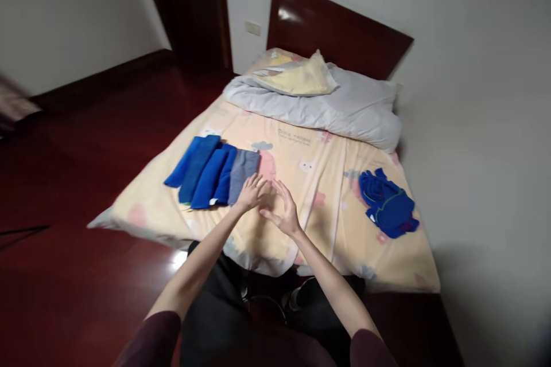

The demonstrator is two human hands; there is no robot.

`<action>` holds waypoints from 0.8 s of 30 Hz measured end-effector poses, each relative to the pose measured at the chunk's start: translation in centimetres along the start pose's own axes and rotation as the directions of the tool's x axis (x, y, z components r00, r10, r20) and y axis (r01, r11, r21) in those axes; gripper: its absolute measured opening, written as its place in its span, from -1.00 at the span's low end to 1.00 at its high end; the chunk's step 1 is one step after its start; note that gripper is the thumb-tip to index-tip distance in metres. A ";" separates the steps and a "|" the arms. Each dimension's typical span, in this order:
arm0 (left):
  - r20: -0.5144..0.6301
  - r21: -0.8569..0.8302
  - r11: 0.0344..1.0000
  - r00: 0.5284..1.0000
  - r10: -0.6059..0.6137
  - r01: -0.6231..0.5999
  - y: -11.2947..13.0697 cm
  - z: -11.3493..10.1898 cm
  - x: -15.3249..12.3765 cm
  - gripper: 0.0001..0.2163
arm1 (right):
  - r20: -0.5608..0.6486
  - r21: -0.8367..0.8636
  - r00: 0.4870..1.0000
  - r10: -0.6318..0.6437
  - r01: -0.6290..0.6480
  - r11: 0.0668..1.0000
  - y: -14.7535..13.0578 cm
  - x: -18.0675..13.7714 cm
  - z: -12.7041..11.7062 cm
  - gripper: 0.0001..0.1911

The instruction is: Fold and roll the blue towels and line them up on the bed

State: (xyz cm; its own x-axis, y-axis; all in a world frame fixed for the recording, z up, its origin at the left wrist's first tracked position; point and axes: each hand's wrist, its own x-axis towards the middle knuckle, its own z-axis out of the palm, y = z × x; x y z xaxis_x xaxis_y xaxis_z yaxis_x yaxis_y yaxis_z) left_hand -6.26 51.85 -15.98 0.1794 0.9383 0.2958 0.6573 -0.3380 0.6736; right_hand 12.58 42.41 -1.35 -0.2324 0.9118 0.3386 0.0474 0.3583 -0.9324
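Note:
My left hand [251, 192] is open, its fingers stretched out beside the right end of a row of folded cloths; I cannot tell whether it touches them. That end cloth is grey-blue [243, 171]. Several folded blue cloths [209, 175] lie side by side to its left, slightly overlapping. My right hand [284, 211] is open too, thumb and fingers apart, over the patterned bedspread [329, 175] with nothing in it. Further right, a crumpled heap of blue cloth [387, 203] with green edging lies near the bed's right side.
A grey-white quilt [310, 104] with a pale yellow side is bunched toward the dark wooden headboard [333, 28]. The bed's right side is close to a white wall [477, 126]. Dark red floor [86, 183] extends on the left, and a dark door [187, 6] stands behind.

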 end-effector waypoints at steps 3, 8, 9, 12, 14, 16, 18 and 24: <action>0.096 0.099 0.995 0.995 -0.003 -0.006 -1.7 1.5 2.3 -0.60 | -0.146 -0.133 0.985 0.090 -0.110 0.985 2.2 -3.6 -7.7 -0.19; 0.190 0.327 0.944 0.981 -0.027 -0.037 -4.7 1.7 3.0 -0.56 | -0.587 -0.280 0.804 0.094 -0.311 0.908 8.2 -9.5 -23.3 -0.48; 0.203 0.374 0.927 0.978 -0.040 -0.039 -4.9 1.4 2.9 -0.53 | -0.633 -0.318 0.770 0.078 -0.351 0.880 9.4 -10.6 -26.3 -0.50; 0.223 0.509 0.860 0.968 -0.112 -0.018 -4.9 -0.1 2.8 -0.46 | -0.737 -0.403 0.674 0.045 -0.492 0.772 12.5 -13.0 -33.9 -0.55; 0.248 0.597 0.802 0.954 -0.169 -0.013 -4.6 -1.3 2.8 -0.44 | -0.754 -0.442 0.651 0.083 -0.598 0.669 14.0 -13.8 -37.4 -0.56; 0.287 0.666 0.745 0.936 -0.205 -0.041 -4.3 -2.4 3.0 -0.44 | -0.750 -0.476 0.643 0.153 -0.686 0.551 15.1 -13.7 -39.9 -0.53; 0.313 0.716 0.695 0.923 -0.223 -0.075 -4.0 -3.0 3.4 -0.44 | -0.742 -0.506 0.633 0.221 -0.745 0.434 15.7 -13.1 -41.5 -0.48; 0.255 0.789 0.614 0.917 -0.308 -0.013 -3.5 -3.8 4.0 -0.45 | -0.775 -0.494 0.520 0.359 -0.853 0.169 16.7 -10.4 -43.7 -0.38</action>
State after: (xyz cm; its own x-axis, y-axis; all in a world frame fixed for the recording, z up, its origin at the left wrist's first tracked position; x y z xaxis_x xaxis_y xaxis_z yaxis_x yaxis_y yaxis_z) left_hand -10.60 56.52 -14.63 0.1485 0.9829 -0.1090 0.9790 -0.1617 -0.1244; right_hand 58.21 47.65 -14.89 0.6489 0.7585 -0.0608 0.6862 -0.6178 -0.3839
